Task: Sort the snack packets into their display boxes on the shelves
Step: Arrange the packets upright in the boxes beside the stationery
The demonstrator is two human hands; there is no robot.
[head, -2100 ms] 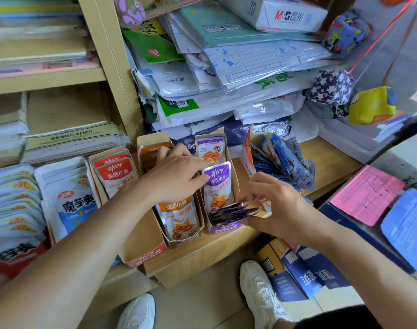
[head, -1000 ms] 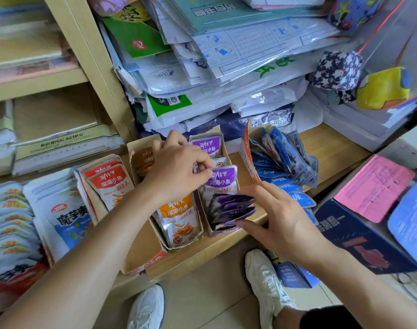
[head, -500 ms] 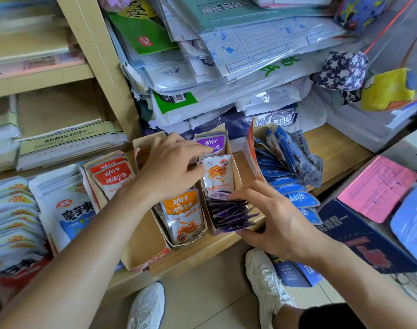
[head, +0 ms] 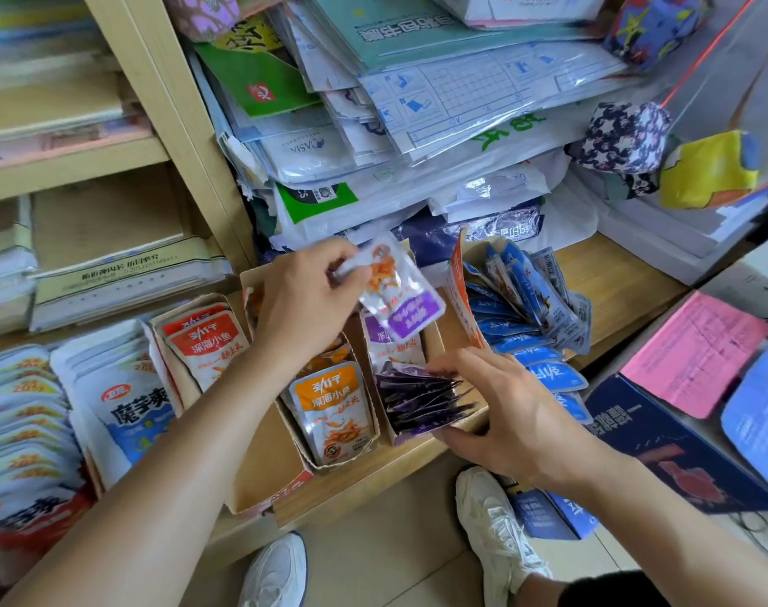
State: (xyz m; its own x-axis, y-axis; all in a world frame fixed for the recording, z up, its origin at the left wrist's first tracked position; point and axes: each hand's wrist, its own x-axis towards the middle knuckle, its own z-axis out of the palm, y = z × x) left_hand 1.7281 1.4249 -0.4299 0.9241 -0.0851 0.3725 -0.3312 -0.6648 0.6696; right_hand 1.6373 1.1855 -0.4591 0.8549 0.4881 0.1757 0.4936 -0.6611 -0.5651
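Purple packet lifted above its display box
Left hand pinches it; right hand grips the fanned purple stack, which may spill nearward if loosened.

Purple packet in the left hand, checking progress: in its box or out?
Out: the left hand pinches the purple packet above the purple box.

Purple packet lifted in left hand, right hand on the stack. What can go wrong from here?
1. The left hand pinches the purple packet by one edge, label end down: it may slip or go in reversed.
2. The purple stack leans forward on the right hand; letting go could spill it over the front of the box.
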